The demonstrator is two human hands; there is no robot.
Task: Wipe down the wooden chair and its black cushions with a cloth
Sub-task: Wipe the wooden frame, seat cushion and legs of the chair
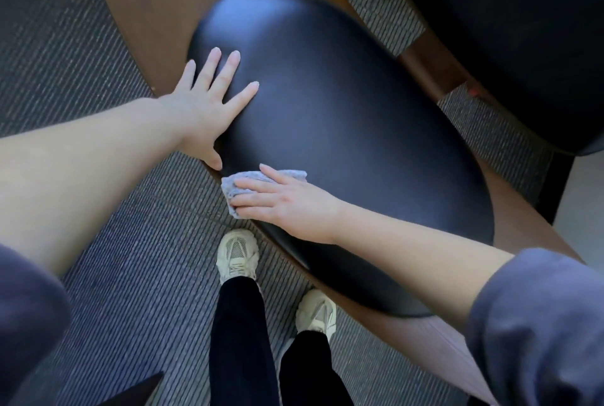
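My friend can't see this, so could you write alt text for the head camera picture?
Seen from above, a right hand presses a grey cloth on a black cushion of a wooden chair. The left hand lies flat on the cushion, fingers spread, above striped carpet.

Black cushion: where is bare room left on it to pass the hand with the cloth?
Most of the black cushion is bare: the wide patch beyond both hands, toward its far rounded end. Crowded is the near-left edge, where the left hand lies flat and the right hand presses the cloth.
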